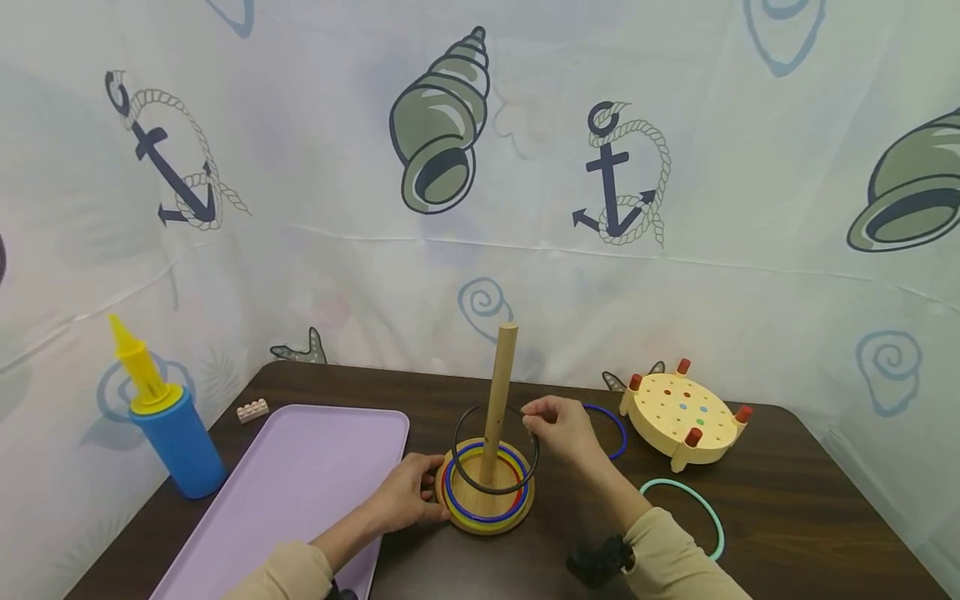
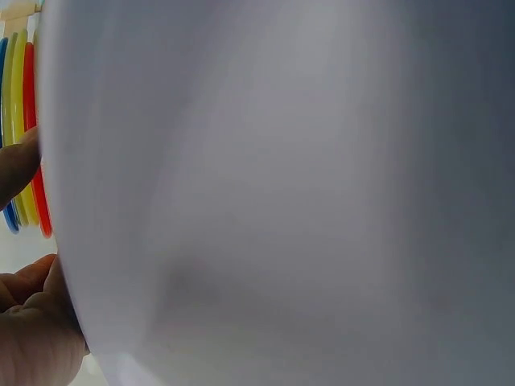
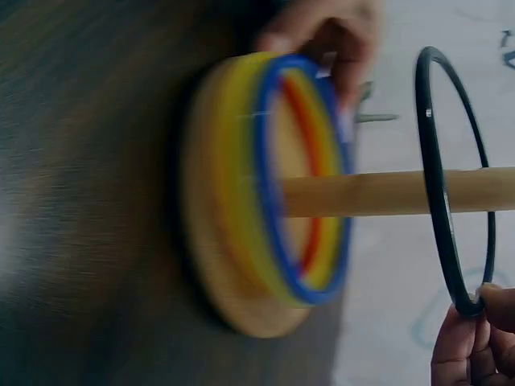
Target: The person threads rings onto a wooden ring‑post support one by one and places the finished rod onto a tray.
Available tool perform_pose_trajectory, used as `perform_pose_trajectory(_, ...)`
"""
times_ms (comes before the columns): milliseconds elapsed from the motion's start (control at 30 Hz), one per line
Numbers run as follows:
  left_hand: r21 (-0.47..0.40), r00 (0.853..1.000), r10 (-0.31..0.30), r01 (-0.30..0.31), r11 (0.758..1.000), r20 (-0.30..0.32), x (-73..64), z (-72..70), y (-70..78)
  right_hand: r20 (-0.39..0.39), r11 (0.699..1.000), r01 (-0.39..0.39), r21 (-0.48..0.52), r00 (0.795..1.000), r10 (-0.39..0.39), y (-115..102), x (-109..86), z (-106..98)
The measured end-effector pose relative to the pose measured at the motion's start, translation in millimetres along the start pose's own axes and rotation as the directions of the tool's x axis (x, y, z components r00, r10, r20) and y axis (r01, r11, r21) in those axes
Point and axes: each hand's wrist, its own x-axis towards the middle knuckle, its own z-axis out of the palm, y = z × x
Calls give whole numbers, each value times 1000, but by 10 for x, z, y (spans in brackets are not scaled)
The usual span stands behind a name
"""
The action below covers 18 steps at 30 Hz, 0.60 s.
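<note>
A wooden peg (image 1: 501, 375) stands upright on a round wooden base (image 1: 480, 502). Around its foot lie stacked rings: a blue ring (image 3: 263, 185) on top, yellow rings (image 3: 232, 161) and a red ring (image 3: 312, 233). My left hand (image 1: 408, 493) grips the left edge of the base, thumb in front and fingers behind. Between thumb and fingertips, my right hand (image 1: 561, 427) pinches a black ring (image 3: 432, 153). That ring encircles the peg above the stack, tilted, and the peg passes through it. A pale surface blocks most of the left wrist view.
A lilac tray (image 1: 315, 475) lies to the left. Beyond it are a blue-and-yellow pump (image 1: 180, 450) and a pale toy brick (image 1: 252, 410). On the right are another blue ring (image 1: 622, 433), a mint ring (image 1: 712, 508) and a yellow round board with red-tipped legs (image 1: 682, 417).
</note>
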Motion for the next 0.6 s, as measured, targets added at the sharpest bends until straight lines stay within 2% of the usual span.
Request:
perform_pose_trajectory(67,-1,1000,1,-1,1000,2,2,-1,0,26,999,-23,-34,999,23,88,-28,65)
perform_pose_trajectory(200,3,1000,11,-11,1000,3,-1,-4,11,57,997,-65,-40,996,68,203,-58,163)
perform_pose_trajectory(400,14,1000,7,-7,1000,-1,-5,-1,31,54,995,-98,-30,994,100,281,-70,251)
perform_pose_trajectory(600,14,1000,4,-4,1000,-1,1,3,20,44,994,-94,-51,994,96,312,-77,289)
